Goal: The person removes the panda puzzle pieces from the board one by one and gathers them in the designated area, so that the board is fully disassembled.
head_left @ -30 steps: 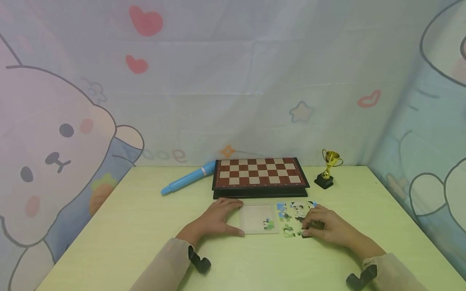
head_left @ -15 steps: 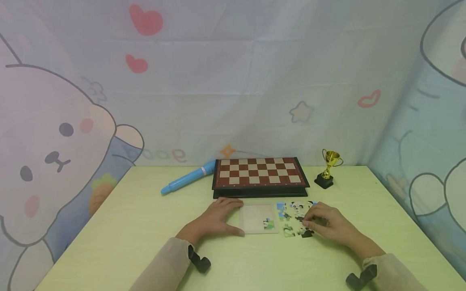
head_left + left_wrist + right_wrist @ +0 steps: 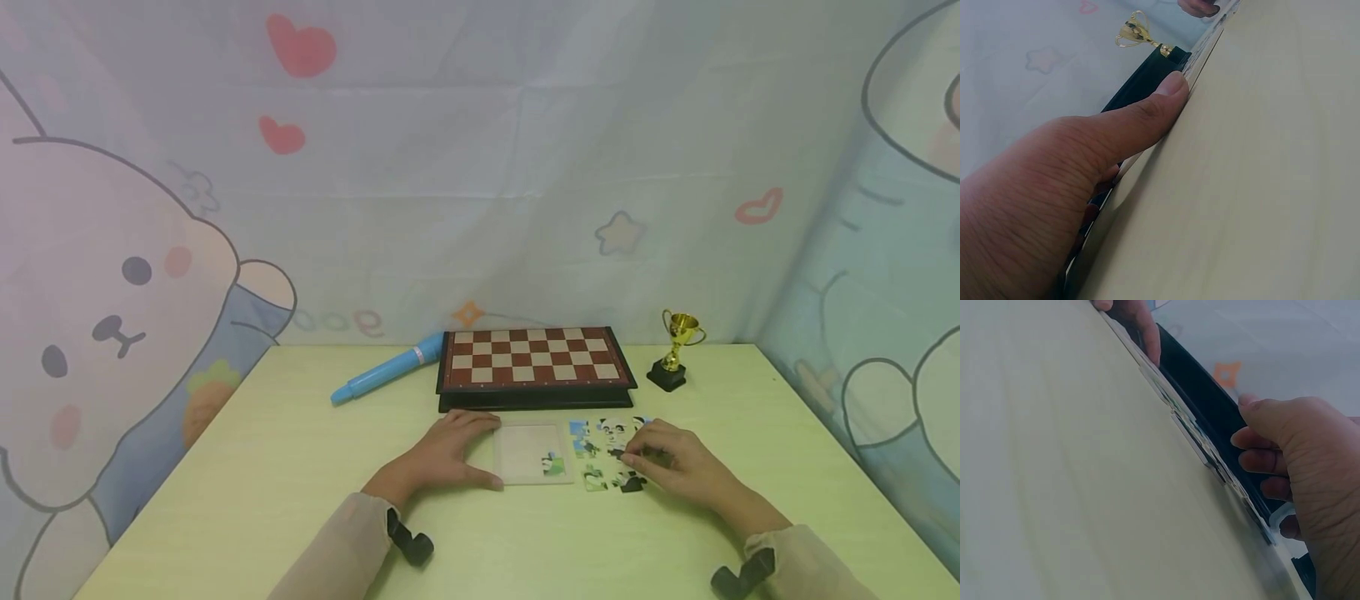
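A pale square puzzle tray (image 3: 517, 481) lies on the table with one green-and-white panda piece (image 3: 552, 464) in its lower right corner. My left hand (image 3: 450, 454) rests at the tray's left side, thumb at the near corner and fingertips at the far corner. To the right of the tray lie several loose jigsaw pieces (image 3: 595, 477) with panda artwork. My right hand (image 3: 678, 458) hovers over the right-hand pieces, fingers loosely bent, hiding some of them. In the right wrist view its thumb and fingers (image 3: 1263, 461) hold nothing and sit above the pieces.
Behind the tray stands a folded chessboard box (image 3: 536, 358) with a black base. A blue pen-shaped object (image 3: 386, 375) lies to its left, and a small gold trophy cup (image 3: 678, 342) stands to its right. A printed cloth (image 3: 480, 208) hangs behind the table.
My right hand has moved slightly up and away from the near row, uncovering a black-and-green piece there. My left hand and the tray have stayed in place.
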### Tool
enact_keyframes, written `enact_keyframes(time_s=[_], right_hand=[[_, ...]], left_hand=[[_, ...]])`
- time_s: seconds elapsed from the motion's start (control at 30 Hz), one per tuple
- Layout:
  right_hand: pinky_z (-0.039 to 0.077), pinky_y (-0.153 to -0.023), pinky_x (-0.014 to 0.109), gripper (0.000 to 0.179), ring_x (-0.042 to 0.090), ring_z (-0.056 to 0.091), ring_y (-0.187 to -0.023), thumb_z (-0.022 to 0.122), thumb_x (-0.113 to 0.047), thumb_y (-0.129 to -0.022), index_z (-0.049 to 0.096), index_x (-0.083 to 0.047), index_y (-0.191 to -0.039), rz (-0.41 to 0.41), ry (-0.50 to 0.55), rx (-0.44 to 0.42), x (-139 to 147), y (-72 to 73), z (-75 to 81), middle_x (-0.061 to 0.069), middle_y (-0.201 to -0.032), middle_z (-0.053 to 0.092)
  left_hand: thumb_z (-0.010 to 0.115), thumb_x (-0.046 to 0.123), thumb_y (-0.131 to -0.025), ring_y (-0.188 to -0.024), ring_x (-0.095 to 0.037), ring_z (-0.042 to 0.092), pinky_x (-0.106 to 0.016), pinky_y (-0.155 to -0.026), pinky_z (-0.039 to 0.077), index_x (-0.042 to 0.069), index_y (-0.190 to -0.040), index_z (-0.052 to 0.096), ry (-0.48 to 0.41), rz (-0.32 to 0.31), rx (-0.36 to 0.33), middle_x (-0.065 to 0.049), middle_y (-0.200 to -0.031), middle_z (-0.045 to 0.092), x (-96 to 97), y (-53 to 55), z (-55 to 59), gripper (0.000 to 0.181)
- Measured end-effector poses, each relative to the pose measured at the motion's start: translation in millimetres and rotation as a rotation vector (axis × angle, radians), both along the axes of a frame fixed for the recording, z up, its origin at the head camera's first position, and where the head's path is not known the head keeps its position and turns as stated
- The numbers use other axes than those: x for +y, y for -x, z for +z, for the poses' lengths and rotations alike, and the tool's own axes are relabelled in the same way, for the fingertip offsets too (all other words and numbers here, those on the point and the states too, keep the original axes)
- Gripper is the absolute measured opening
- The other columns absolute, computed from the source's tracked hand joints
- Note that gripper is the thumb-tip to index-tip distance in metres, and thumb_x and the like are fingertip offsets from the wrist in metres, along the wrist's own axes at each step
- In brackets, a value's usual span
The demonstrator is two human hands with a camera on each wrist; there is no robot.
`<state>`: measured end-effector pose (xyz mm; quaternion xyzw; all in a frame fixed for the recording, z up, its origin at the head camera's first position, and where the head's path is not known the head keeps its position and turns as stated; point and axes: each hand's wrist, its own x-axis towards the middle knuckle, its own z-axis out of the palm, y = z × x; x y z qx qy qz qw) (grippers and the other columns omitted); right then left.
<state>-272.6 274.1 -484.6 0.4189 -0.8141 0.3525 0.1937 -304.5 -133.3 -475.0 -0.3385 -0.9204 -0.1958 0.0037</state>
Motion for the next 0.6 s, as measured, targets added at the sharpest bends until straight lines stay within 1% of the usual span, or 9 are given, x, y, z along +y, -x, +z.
enact_keyframes(time_s=[0.1,0.2,0.27,0.4,0.5,0.6], right_hand=[[0.046,-0.065,0.018,0.027,0.003,0.053,-0.079,0.077,-0.001,-0.087,0.071,-0.025,-0.099,0.012,0.002,0.006,-1.9,1.6,0.2,-0.013,-0.093,0.065],[0.046,-0.068,0.019,0.025,0.004,0.053,-0.081,0.076,-0.002,-0.089,0.071,-0.025,-0.099,0.029,-0.001,-0.009,-7.6,3.5,0.8,-0.012,-0.093,0.064],[0.046,-0.070,0.021,0.026,0.007,0.054,-0.080,0.075,-0.002,-0.089,0.071,-0.025,-0.099,0.053,0.005,0.008,-14.2,5.9,1.5,-0.012,-0.094,0.065],[0.046,-0.067,0.026,0.024,0.011,0.053,-0.077,0.075,-0.004,-0.089,0.071,-0.025,-0.101,0.098,0.001,0.044,-32.2,10.1,3.5,-0.013,-0.094,0.065],[0.046,-0.066,0.026,0.018,0.011,0.053,-0.079,0.074,-0.011,-0.092,0.071,-0.026,-0.101,0.107,-0.041,0.019,-48.5,11.5,4.4,-0.015,-0.095,0.065],[0.046,-0.070,0.026,0.011,0.012,0.054,-0.082,0.074,-0.018,-0.093,0.071,-0.025,-0.100,0.116,-0.089,0.007,-66.2,13.3,6.3,-0.014,-0.096,0.066]], left_hand=[[0.072,0.077,-0.072,-0.138,-0.018,0.037,-0.048,-0.115,0.029,0.024,-0.150,0.048,0.002,-0.003,0.003,0.007,-0.152,0.046,0.5,0.7,2.0,0.097],[0.072,0.077,-0.072,-0.138,-0.020,0.037,-0.050,-0.115,0.029,0.024,-0.149,0.048,0.000,-0.004,0.000,0.006,-0.152,0.045,-0.1,1.7,2.3,0.096],[0.072,0.077,-0.072,-0.139,-0.021,0.036,-0.051,-0.115,0.028,0.024,-0.149,0.048,0.000,-0.002,-0.008,0.006,-0.152,0.045,-0.8,2.7,2.0,0.096],[0.073,0.076,-0.072,-0.139,-0.021,0.037,-0.051,-0.115,0.028,0.025,-0.149,0.049,-0.012,0.004,-0.014,0.005,-0.152,0.045,-0.9,1.9,2.4,0.096],[0.074,0.075,-0.072,-0.138,-0.023,0.038,-0.052,-0.114,0.029,0.023,-0.149,0.050,-0.025,0.002,-0.016,0.004,-0.152,0.046,-0.4,-0.1,2.4,0.096],[0.073,0.075,-0.072,-0.138,-0.024,0.038,-0.053,-0.114,0.029,0.023,-0.149,0.050,-0.028,-0.006,-0.015,0.003,-0.152,0.047,0.3,-0.3,1.8,0.095]])
